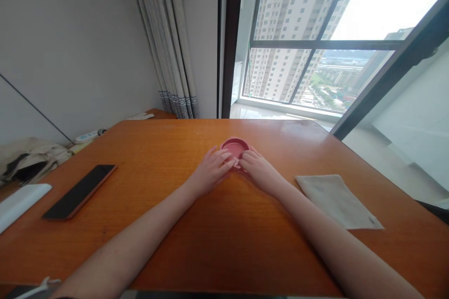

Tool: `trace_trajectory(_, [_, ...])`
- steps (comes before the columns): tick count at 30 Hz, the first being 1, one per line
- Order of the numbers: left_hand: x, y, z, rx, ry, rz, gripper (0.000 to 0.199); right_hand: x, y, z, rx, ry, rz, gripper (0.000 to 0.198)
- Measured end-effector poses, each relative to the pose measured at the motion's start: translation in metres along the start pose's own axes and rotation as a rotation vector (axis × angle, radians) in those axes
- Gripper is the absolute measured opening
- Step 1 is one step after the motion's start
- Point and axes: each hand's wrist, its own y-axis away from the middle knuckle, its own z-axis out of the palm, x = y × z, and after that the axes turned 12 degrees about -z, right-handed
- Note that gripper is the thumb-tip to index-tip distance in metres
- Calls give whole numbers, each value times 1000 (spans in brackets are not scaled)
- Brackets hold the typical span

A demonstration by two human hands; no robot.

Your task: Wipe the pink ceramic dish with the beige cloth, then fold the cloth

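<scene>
A shallow round pink dish [234,146] rests on the wooden table, its raised rim facing me. My left hand [213,171] holds its near left side, fingers bent over the rim. On the near right side, my right hand [257,168] grips it with curled fingers. A small paler pink part shows between my fingertips at the dish's near edge; what it is I cannot make out. My fingers hide the near part of the rim.
A beige cloth [338,201] lies flat right of my right forearm. To the left are a dark phone [80,191], a white object [23,203] and a bundled cloth bag [33,159]. The wooden table [157,149] ends near a large window [315,46].
</scene>
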Motion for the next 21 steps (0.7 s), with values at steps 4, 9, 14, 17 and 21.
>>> trace_trajectory(4, [-10, 17, -10, -111, -59, 40, 17, -26, -10, 8, 66, -108, -98, 14])
trace_trajectory(9, [-50, 37, -34, -64, -119, -253, 24, -22, -2, -3, 153, -134, 90, 39])
trace_trajectory(14, [-116, 54, -55, -41, -330, -663, 28, 1, 16, 3, 162, -104, 275, 30])
trace_trajectory(17, [-144, 68, -61, -56, -444, -786, 31, 9, 19, 6, 109, -2, 421, 22])
trace_trajectory(21, [-159, 81, -63, -33, -515, -871, 34, 16, 20, -11, -67, 161, 790, 22])
